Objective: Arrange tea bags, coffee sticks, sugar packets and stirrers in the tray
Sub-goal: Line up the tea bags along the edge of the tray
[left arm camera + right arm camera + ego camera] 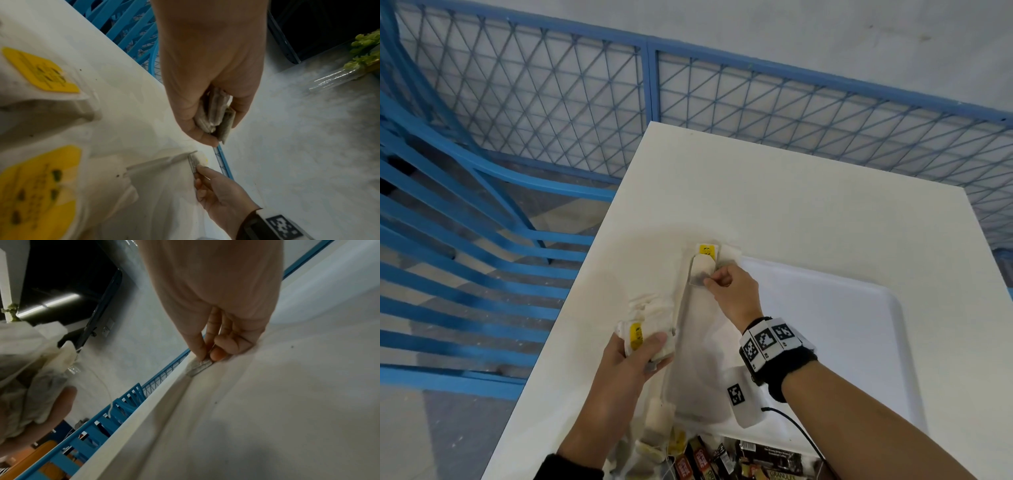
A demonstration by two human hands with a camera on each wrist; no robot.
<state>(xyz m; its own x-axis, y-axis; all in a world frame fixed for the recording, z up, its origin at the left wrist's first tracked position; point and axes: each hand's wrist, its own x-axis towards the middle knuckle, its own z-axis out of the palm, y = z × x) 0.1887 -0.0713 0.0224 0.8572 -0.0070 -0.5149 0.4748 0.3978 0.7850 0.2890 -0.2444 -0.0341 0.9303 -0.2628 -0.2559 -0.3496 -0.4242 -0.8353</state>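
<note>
A white tray [893, 301] lies on the right of the white table [756, 192]. In its far left corner a tea bag with a yellow tag [707, 250] leans on the wall. My right hand [710, 279] pinches another tea bag [700, 272] upright just in front of it; the right wrist view shows the fingertips [200, 353] closed on the bag's edge [198, 367]. My left hand [643, 346] hovers over the tray's left rim and grips a stack of tea bags [650, 318], seen edge-on in the left wrist view [216, 113].
A loose pile of tea bags [657, 418] and dark coffee sticks [698, 459] lies at the near edge of the table. A blue mesh fence [647, 96] runs behind the table, and blue chairs [465, 212] stand to its left.
</note>
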